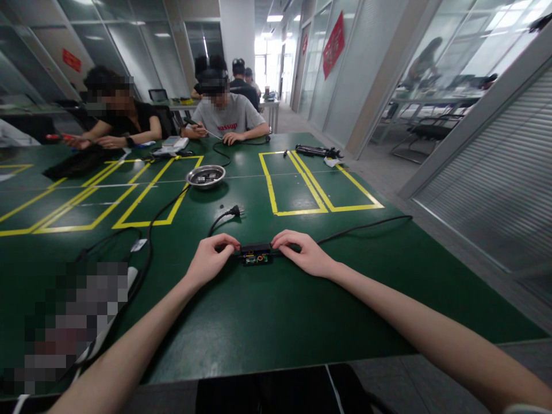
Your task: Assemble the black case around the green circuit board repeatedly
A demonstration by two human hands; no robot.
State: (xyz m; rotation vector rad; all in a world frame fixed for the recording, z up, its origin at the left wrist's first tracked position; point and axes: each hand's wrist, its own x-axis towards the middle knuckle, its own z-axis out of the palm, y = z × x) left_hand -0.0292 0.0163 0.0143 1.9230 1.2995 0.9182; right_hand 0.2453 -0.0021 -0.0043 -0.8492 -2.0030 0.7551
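Note:
A small black power adapter (255, 248) lies on the green table with its casing opened, and part of a circuit board (257, 259) shows on the side toward me. My left hand (210, 259) is closed in a pinch at the adapter's left end. At its right end my right hand (305, 254) pinches the casing where the cable comes out. Both thumbs and forefingers are bent inward, and the fingertips partly hide the ends. A black two-pin plug (234, 211) on a short cord lies just beyond my left hand. Another black cable (366, 226) runs off to the right.
Beyond the adapter stands a metal bowl (206, 176) with small metal parts. Yellow tape (301, 212) marks rectangles on the table. A folded black tripod (317, 150) lies at the far edge. Cables (149, 247) and a blurred-out item are on the left. Two people work across the table.

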